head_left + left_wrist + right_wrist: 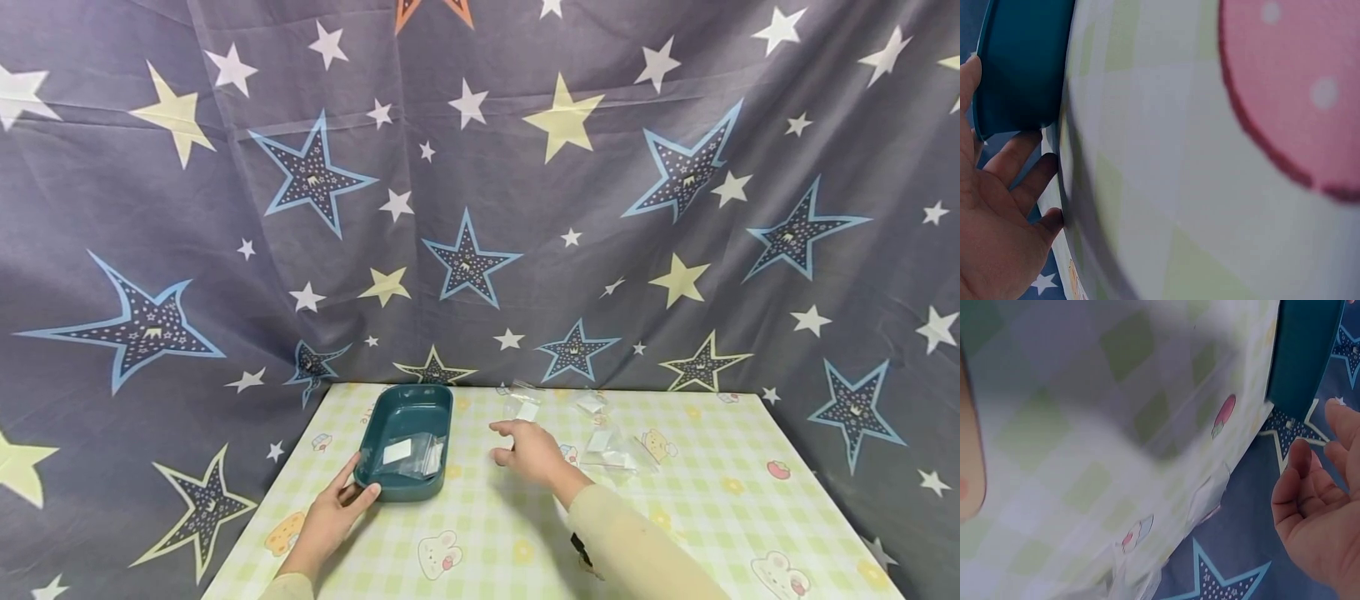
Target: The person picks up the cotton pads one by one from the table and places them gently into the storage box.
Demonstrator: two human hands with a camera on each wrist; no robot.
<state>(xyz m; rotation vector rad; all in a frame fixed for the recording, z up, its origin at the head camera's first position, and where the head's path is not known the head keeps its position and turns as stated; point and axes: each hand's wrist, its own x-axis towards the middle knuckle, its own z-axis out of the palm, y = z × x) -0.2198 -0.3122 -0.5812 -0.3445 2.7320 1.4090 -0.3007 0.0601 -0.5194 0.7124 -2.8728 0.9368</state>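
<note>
While the teal tray [406, 414] is steadied at its near corner by the left hand [330, 517], a few clear bags [408, 456] are already seen inside it in the head view; the right hand [529, 450] hovers empty, fingers loosely spread, between the tray and the loose bags [611, 446] left on the table [720, 500]. From the left wrist, the thumb [969, 81] is pressed against the tray's wall. From the right wrist, relaxed, empty fingers [1310, 487] are shown, the tray's edge [1300, 356] beyond.
</note>
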